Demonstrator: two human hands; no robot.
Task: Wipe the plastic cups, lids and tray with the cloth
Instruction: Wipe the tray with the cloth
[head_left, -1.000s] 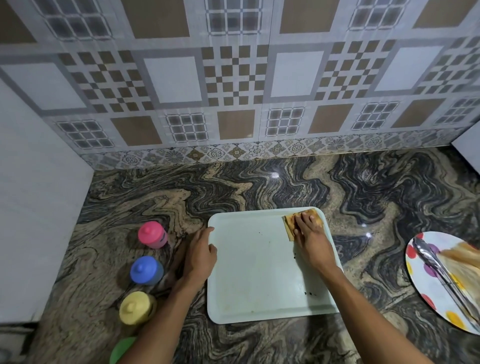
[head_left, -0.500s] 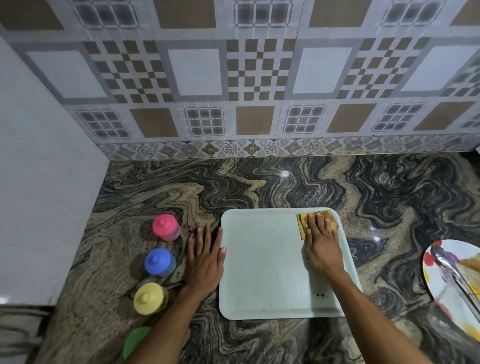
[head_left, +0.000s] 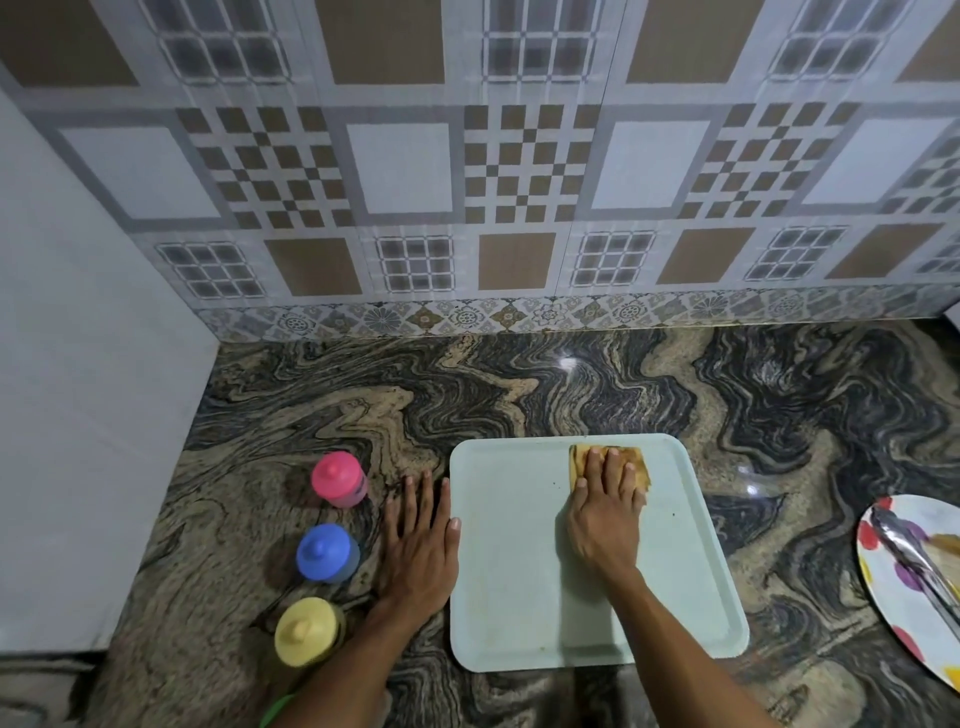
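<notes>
1. We start at the edges: a marbled stone countertop (head_left: 571, 384) runs back to a patterned tile wall (head_left: 467, 166), and a plain white panel (head_left: 78, 364) closes off the left side
2. At the far right a white plate (head_left: 893, 613) with coloured dots is cut off by the frame edge, well apart from the tray, and metal tongs (head_left: 914, 561) lie across it
3. Left of the tray three lidded cups stand upright in a row running from the wall towards us: the pink cup (head_left: 338, 479) farthest, the blue cup (head_left: 326, 553) in the middle, the yellow cup (head_left: 306, 631) nearest, each lid's knob pointing up
4. A green sliver (head_left: 275, 712) shows at the bottom edge beside our left forearm; we cannot tell what it is
5. Our left hand (head_left: 418, 551) lies flat on the counter between the cups and the tray, fingers straight and pointing at the wall, grasping nothing; its thumb touches the tray's left rim
6. The pale tray (head_left: 519, 597) lies flat in front of us with its far rim roughly parallel to the wall; it looks near square, so we cannot tell its long axis
7. The folded tan cloth (head_left: 636, 460) lies on the tray's far right part, just short of the far rim
8. Our right hand (head_left: 605, 519) presses it down with flat, straight fingers aimed at the wall, not clenched, covering the cloth's near part
</notes>
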